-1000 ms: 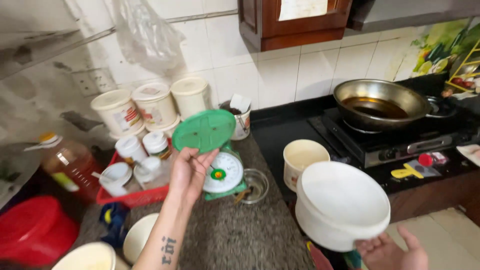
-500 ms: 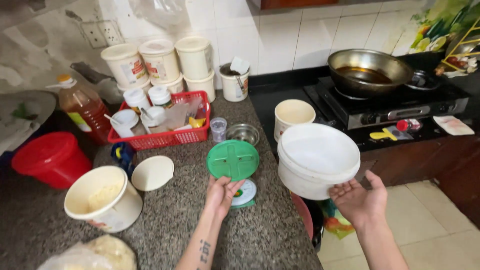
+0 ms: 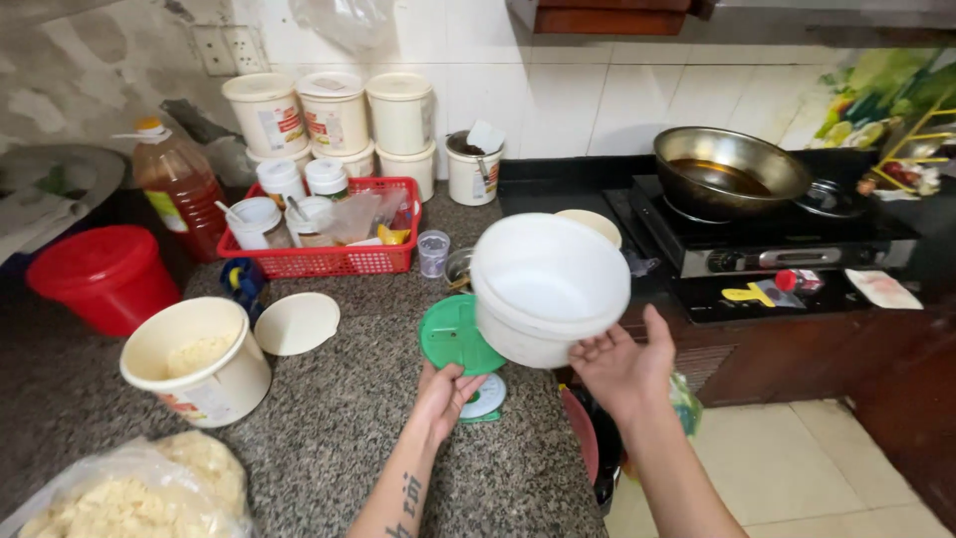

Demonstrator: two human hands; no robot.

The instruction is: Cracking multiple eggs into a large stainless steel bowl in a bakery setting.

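My right hand (image 3: 617, 367) holds a large empty white bowl (image 3: 550, 286) by its lower rim, tilted toward me and lifted over the counter edge. Under the bowl sits a small green kitchen scale (image 3: 454, 337) with a round green platform and a white dial. My left hand (image 3: 445, 393) rests against the front of the scale, fingers curled on its base and dial. To the left stands an open cream tub (image 3: 196, 361) with white grated stuff inside, and its round lid (image 3: 297, 323) lies flat beside it.
A red basket (image 3: 329, 257) of small jars, a red bucket (image 3: 103, 277), an oil bottle (image 3: 180, 186) and stacked white tubs (image 3: 334, 112) line the back. A pan (image 3: 729, 171) sits on the gas stove (image 3: 762, 239) at right. A plastic bag of grated stuff (image 3: 129, 493) lies near left.
The white bowl has moved left, from beside the counter to over the green scale. My left hand stays at the scale's front. The view has dropped lower over the counter.
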